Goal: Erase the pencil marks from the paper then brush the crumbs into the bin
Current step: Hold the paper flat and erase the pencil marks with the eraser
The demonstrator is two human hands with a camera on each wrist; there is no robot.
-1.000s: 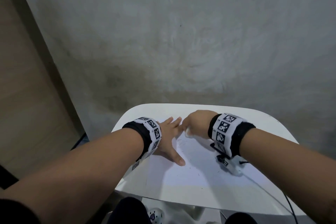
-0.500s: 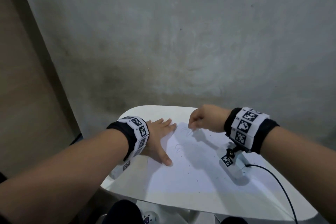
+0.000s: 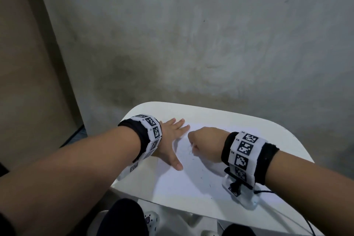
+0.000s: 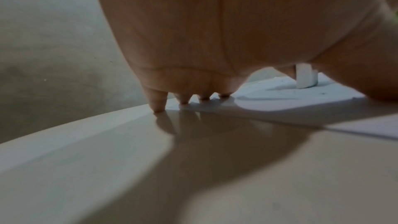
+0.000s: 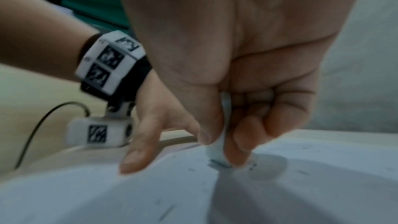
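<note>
At the left, the left hand (image 3: 170, 140) is laid flat on the paper (image 3: 191, 182), its fingers (image 3: 180, 123) straight and slightly spread, the thumb stretched toward the near side; in the left wrist view the fingertips (image 4: 159, 106) are seen pressed down at the sheet's far left edge, the little finger apparently on the white table (image 3: 239, 121) itself. The paper is spread across the table top, and it may be judged light, thin and limp, so that it would slide or buckle under rubbing unless pinned; a ripple is already seen in it in the right wrist view, beside the eraser. It is best held by flat pressure close to the rubbed spot, not by pinching an edge. In the middle, faint pencil marks (image 3: 190, 150) and dark crumbs (image 3: 201, 177) are scattered over the sheet. To the right, the right hand (image 3: 206, 144) is curled, and the white eraser (image 5: 217, 149) is pinched between thumb and forefinger with its tip set on the paper at a dark mark. The eraser seems small, slightly soft and grippy, best held low near the working end so that it does not bend. The bin is not seen in any view
</note>
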